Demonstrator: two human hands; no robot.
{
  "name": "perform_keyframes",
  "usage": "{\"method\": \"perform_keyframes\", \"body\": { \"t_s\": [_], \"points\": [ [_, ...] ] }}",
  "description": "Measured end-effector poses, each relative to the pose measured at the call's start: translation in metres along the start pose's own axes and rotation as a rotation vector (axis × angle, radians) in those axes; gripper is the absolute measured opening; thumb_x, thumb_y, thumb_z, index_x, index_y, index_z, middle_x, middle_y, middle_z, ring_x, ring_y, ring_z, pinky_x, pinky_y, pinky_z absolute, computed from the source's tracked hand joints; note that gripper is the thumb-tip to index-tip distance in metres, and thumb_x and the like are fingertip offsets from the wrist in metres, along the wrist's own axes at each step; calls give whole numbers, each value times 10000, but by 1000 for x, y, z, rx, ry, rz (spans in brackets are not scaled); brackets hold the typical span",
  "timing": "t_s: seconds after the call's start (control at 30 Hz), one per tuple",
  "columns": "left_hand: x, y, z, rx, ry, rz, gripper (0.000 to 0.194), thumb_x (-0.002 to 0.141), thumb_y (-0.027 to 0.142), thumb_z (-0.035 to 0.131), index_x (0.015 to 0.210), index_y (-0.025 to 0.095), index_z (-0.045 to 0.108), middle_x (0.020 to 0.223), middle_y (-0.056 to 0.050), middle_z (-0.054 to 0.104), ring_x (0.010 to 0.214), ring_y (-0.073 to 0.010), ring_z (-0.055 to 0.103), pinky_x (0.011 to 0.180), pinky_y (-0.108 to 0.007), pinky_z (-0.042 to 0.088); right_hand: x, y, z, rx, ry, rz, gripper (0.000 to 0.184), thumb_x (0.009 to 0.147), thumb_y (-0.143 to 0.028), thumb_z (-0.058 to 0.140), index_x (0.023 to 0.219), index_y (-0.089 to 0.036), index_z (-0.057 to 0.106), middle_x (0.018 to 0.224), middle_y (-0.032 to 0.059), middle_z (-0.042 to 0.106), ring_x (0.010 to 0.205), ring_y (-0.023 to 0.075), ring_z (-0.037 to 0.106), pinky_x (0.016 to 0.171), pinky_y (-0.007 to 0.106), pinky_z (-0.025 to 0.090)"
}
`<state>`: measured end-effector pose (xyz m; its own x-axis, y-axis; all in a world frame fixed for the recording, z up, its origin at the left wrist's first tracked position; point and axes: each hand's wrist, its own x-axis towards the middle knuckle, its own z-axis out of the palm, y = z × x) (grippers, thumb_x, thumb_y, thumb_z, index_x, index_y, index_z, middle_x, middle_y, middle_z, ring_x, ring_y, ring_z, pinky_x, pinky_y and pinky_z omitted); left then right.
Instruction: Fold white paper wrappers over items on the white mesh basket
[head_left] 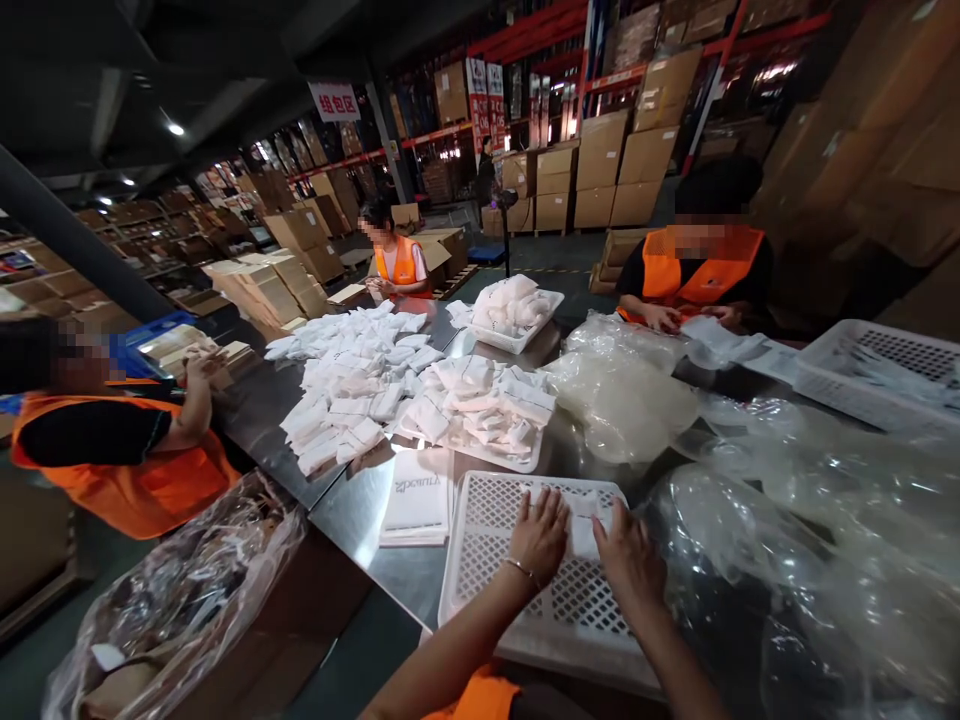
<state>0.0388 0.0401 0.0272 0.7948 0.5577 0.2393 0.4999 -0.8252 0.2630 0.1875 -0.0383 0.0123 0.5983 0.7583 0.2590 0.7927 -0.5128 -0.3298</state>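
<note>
Right at the near edge of the steel worktop [405,578], a white lattice basket [480,530] lies under the person's two hands. A white packet [583,527] rests on it, toward the basket's far right corner, between the hands. The left hand [541,537] lies palm down, its fingers stretched out and closed on nothing; the right hand [630,557] has its thumb by the packet's other side, and from here I can't tell whether its fingers pinch anything. I'd judge that packet light and limp, a bit slick, hard to break but quick to crumple; it would be best held by its two side edges.

Just left of the basket, close to the worktop's left edge, sits a stack of printed white bags [416,512]; clear plastic bags [739,530] billow over the right side. Below the left edge stands a plastic-lined carton [304,620].

Beyond the basket, a tray [535,455] is heaped with similar-looking packets, beside a loose heap [345,360]. Farther off, co-workers in orange vests [661,270] are busy along the edges, with stacked boxes [600,160] behind.
</note>
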Motion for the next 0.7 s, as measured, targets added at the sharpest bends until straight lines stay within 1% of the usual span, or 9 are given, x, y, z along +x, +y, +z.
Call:
{"method": "perform_keyframes", "body": {
  "t_s": [0.03,0.1,0.17,0.2,0.33,0.4,0.5,0.6,0.7],
  "points": [
    [-1,1,7,11,-8,49,443,969,220,363,1402,180,444,1493,-112,400,1413,-274,309,1153,-574,261,-1,-4,3,54,11,-91,502,934,-364,302,1292,-100,533,1144,208,653,1071,338,610,852,472,500],
    [-4,0,18,-16,-20,58,479,977,230,324,1450,172,368,1502,-103,382,1431,-262,269,1161,-587,232,-5,-13,12,198,-2,-290,492,911,-250,268,1302,-138,545,1310,150,584,1259,288,502,1054,456,401],
    [-9,-4,27,-75,-51,1,522,949,180,329,1470,133,322,1510,-119,359,1441,-257,226,1171,-564,226,-11,-21,26,327,-23,-374,513,874,-193,247,1258,-150,585,1347,115,565,1294,249,476,1110,433,353],
    [-10,-6,30,-112,-62,-57,547,925,151,338,1468,95,315,1519,-142,331,1445,-264,198,1173,-550,230,-14,-23,32,364,-19,-355,519,866,-202,250,1257,-133,586,1364,127,547,1312,256,456,1122,449,338],
    [-10,-8,36,-354,-1,-322,606,872,137,351,1447,-43,287,1547,-229,175,1450,-277,103,1194,-471,208,-16,-20,48,492,74,-87,659,852,-446,322,1281,11,528,1445,260,395,1403,364,267,1157,551,230],
    [-4,-6,32,-562,50,-426,617,874,171,362,1448,-41,287,1546,-230,190,1452,-261,136,1207,-433,178,-8,-11,48,602,74,40,758,793,-567,368,1252,8,552,1385,285,460,1353,394,355,1124,554,306],
    [11,2,18,-1037,92,-607,618,874,248,412,1459,72,320,1522,-181,325,1429,-250,268,1190,-437,229,5,3,38,828,-3,246,807,715,-649,449,1202,-22,594,1208,282,608,1137,406,582,938,533,514],
    [17,11,1,-1577,-36,-710,597,851,420,469,1392,172,416,1392,-165,519,1287,-310,492,1067,-544,391,6,6,17,1115,-89,427,815,665,-670,542,1219,-75,590,1249,239,601,1109,383,605,812,462,589],
    [4,16,-6,-1847,-329,-697,649,748,621,559,1210,166,582,1188,-180,650,1093,-350,628,996,-588,433,-6,-4,-5,1425,-234,582,817,611,-652,669,1271,-182,562,1370,144,537,1194,360,553,833,427,593]
  ]
}}
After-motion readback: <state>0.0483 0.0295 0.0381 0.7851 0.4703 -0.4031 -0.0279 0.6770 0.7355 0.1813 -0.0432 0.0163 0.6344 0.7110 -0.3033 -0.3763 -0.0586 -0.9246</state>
